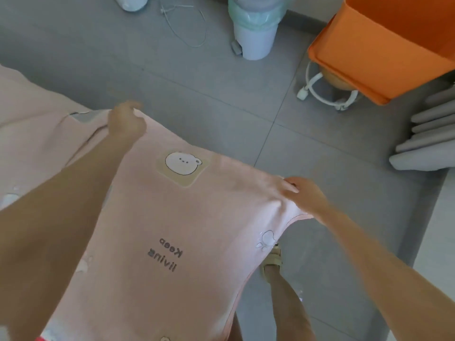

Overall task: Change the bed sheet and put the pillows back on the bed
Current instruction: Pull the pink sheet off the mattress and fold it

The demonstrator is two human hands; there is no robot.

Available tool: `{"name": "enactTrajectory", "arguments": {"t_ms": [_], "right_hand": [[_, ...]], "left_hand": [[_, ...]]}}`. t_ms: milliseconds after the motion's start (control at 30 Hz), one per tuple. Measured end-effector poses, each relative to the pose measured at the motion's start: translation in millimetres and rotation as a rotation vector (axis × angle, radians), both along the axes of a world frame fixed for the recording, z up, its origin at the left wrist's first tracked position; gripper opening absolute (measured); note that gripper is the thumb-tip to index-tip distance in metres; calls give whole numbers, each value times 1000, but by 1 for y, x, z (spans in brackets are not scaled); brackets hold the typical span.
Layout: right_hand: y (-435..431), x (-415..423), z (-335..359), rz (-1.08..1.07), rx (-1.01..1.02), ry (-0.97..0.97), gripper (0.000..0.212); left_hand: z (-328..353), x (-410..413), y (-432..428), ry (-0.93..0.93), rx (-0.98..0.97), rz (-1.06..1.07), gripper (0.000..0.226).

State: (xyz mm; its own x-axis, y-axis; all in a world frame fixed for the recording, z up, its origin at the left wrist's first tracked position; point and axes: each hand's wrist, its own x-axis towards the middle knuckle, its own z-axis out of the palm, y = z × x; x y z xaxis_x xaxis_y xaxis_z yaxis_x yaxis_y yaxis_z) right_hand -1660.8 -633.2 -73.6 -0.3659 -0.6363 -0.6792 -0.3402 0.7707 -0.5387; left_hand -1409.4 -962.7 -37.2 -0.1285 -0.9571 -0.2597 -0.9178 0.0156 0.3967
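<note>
One pink sheet (pixel 160 217) stretched out; left hand (pixel 126 123) grips corner, right hand (pixel 305 198) pinches edge; one bin (pixel 256 38) beyond.

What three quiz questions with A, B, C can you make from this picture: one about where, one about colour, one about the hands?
1. Where is the orange box?
A: right of the white bin
B: on the sheet
C: at the bottom left

2. What colour is the sheet?
A: blue
B: pink
C: green

3. What do the left hand and right hand do?
A: both grip the sheet's edge
B: both hang open
C: both hold a pillow

Answers:
1 A, the box sits top right, past the bin.
2 B, the cloth is pale pink.
3 A, fingers curl on the sheet's far edge.
</note>
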Motion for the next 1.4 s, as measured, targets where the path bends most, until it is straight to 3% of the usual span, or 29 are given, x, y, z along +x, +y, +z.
{"name": "enactTrajectory", "arguments": {"t_ms": [133, 267, 433, 600, 700, 767, 833, 900, 1000, 1067, 1200, 1400], "right_hand": [[9, -11, -12, -6, 154, -88, 28], [20, -20, -10, 37, 210, -152, 50], [31, -29, 3, 20, 43, -328, 26], [46, -32, -3, 100, 78, -282, 42], [52, -36, -4, 54, 79, -218, 44], [51, -44, 7, 56, 29, -139, 45], [41, -57, 17, -9, -4, -46, 43], [21, -68, 9, -42, 4, 34, 38], [-6, -67, -17, 273, 226, 108, 13], [-14, -59, -22, 414, 335, 169, 37], [-35, -53, 8, 436, 235, 392, 40], [-94, -27, 94, 458, 19, 320, 33]], "left_hand": [[-33, -16, 51, -223, 27, -572, 39], [-53, -40, 65, -410, 81, -876, 47], [-64, -95, 90, -602, 263, -997, 51], [-68, -103, 93, -616, 117, -1157, 25], [-45, -99, 82, -421, 112, -1096, 17], [-18, -97, 76, -228, -38, -1052, 14], [6, -99, 70, -131, -190, -1050, 30], [12, -108, 62, -170, -250, -997, 42], [-5, -117, 51, -489, -138, -886, 35], [-13, -112, 52, -596, -24, -805, 51], [0, -81, 68, -483, -25, -603, 46], [52, -13, 87, -377, 154, -225, 34]]}}
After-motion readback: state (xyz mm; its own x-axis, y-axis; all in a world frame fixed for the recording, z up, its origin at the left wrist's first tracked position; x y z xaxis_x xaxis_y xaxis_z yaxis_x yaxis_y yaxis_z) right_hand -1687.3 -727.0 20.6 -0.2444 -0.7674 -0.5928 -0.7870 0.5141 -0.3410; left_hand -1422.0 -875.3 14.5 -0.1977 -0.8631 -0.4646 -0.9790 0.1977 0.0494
